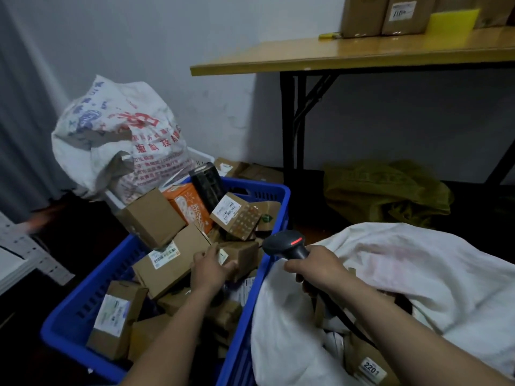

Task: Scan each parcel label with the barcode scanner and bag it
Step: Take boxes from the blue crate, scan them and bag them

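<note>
A blue plastic crate (252, 324) holds several cardboard parcels with white labels. My left hand (210, 267) reaches into the crate and grips a small brown parcel (245, 256) near its right wall. My right hand (317, 267) holds the handle of a black barcode scanner (285, 243), whose red light is lit and whose head points left toward that parcel. A white woven bag (390, 274) lies open at the right, under my right arm, with parcels inside, one marked 2201 (372, 367).
A printed white sack (117, 135) stands full behind the crate in a white bin. A wooden folding table (348, 55) at the back right carries cardboard boxes (384, 13). An olive green bag (387, 190) lies under it. White shelving (19, 260) is at the left.
</note>
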